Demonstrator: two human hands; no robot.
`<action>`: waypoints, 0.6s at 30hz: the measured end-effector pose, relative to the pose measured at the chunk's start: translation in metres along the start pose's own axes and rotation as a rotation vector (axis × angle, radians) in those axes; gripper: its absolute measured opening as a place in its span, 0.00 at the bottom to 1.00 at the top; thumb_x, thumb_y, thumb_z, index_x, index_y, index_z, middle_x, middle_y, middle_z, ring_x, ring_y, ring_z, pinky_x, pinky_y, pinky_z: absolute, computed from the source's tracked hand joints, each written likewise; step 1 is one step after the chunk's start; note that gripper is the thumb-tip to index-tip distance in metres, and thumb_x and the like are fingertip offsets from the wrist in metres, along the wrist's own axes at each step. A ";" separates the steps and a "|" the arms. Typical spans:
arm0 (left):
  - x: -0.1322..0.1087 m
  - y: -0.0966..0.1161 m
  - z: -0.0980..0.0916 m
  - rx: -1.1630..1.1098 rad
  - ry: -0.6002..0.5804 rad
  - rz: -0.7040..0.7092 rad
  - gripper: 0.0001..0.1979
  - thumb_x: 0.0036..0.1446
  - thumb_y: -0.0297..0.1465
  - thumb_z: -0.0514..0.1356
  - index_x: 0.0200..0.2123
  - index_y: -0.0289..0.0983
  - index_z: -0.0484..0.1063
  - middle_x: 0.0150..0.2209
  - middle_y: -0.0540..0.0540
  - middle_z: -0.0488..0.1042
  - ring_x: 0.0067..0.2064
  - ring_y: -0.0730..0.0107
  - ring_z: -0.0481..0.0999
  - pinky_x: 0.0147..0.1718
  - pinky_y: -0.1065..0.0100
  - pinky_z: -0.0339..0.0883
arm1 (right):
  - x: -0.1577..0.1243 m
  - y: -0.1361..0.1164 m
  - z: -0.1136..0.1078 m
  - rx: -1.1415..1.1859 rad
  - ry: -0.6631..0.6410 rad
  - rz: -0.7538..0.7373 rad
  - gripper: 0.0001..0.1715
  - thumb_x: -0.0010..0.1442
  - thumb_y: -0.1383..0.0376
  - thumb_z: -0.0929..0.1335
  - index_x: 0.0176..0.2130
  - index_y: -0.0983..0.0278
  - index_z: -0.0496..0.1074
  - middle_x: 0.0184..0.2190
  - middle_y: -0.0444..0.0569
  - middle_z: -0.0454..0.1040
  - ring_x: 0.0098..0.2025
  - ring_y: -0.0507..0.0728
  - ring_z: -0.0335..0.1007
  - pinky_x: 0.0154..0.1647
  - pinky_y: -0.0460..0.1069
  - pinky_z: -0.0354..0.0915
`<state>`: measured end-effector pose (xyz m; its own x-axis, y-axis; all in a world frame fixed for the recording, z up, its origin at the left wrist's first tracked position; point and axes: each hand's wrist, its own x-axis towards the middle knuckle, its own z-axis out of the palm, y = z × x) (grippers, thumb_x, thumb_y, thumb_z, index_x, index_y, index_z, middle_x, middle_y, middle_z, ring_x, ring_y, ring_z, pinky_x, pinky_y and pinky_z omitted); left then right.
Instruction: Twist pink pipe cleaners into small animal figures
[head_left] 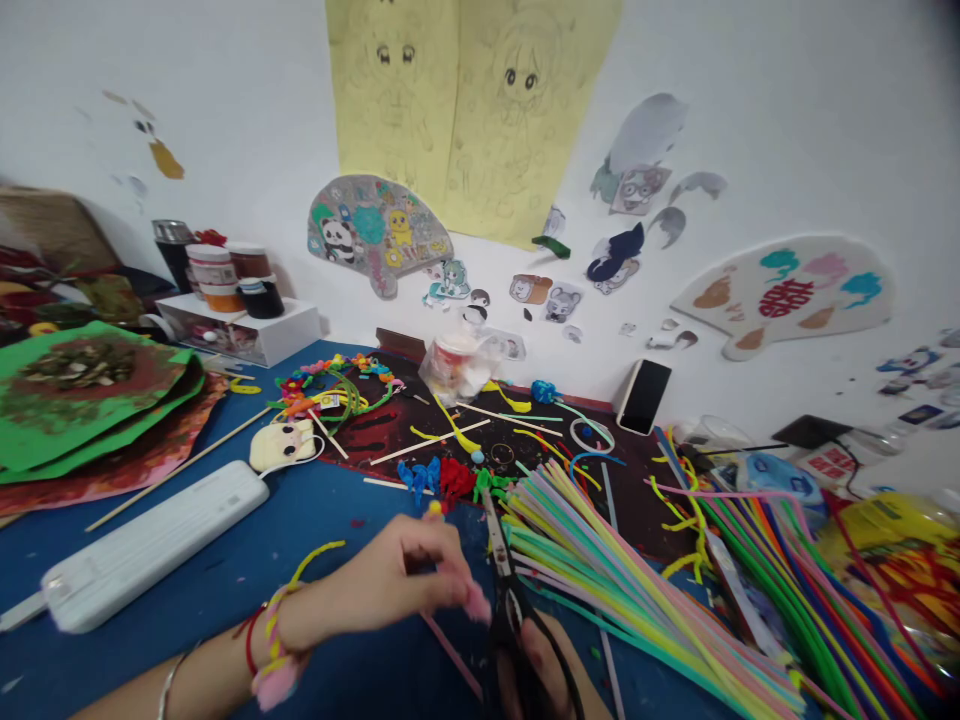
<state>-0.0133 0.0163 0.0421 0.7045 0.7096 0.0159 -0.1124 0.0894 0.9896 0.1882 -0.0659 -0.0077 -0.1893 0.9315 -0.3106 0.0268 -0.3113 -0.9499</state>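
Though blurred, hands (390,585) curled at scissors (501,560).

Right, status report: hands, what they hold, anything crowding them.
Status: left hand pinches pink pipe cleaner; right hand grips scissors, blades pointing away; pipe cleaner bundle close beside blades.

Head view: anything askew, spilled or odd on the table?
Nothing looks damaged. Cut pipe-cleaner scraps lie scattered over the dark mat, loose among sticks. Oddest: a yellow-and-pink pipe cleaner is wound round the left wrist. The right hand grips black scissors; the left hand is blurred.
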 end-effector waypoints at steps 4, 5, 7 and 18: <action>-0.008 -0.005 0.024 -0.246 -0.245 -0.244 0.10 0.49 0.37 0.63 0.27 0.34 0.74 0.29 0.44 0.75 0.27 0.72 0.70 0.24 0.73 0.59 | 0.013 0.004 -0.008 -0.090 0.115 -0.112 0.36 0.51 0.39 0.61 0.40 0.67 0.68 0.25 0.49 0.69 0.25 0.55 0.63 0.28 0.49 0.63; -0.009 -0.009 0.029 -0.325 -0.241 -0.268 0.11 0.48 0.37 0.64 0.26 0.34 0.74 0.29 0.44 0.75 0.26 0.73 0.69 0.24 0.73 0.58 | 0.015 0.003 -0.008 -0.137 0.146 -0.168 0.34 0.50 0.40 0.62 0.38 0.67 0.69 0.27 0.50 0.69 0.27 0.56 0.64 0.30 0.49 0.64; -0.009 -0.015 0.036 -0.476 -0.188 -0.285 0.13 0.46 0.38 0.65 0.25 0.32 0.73 0.28 0.44 0.74 0.23 0.77 0.65 0.23 0.74 0.56 | 0.017 0.001 -0.009 -0.218 0.165 -0.269 0.31 0.51 0.42 0.63 0.36 0.67 0.69 0.28 0.51 0.70 0.30 0.57 0.64 0.33 0.49 0.63; -0.008 -0.022 0.034 -0.642 -0.051 -0.225 0.11 0.50 0.37 0.63 0.27 0.34 0.71 0.11 0.60 0.50 0.16 0.82 0.45 0.28 0.73 0.56 | 0.015 0.004 -0.013 0.091 -0.139 -0.392 0.43 0.47 0.32 0.52 0.36 0.65 0.65 0.15 0.42 0.60 0.16 0.49 0.51 0.18 0.45 0.50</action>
<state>0.0069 -0.0151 0.0254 0.7897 0.5927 -0.1585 -0.3413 0.6391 0.6892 0.1983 -0.0503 -0.0169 -0.2989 0.9504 0.0866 -0.1590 0.0400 -0.9865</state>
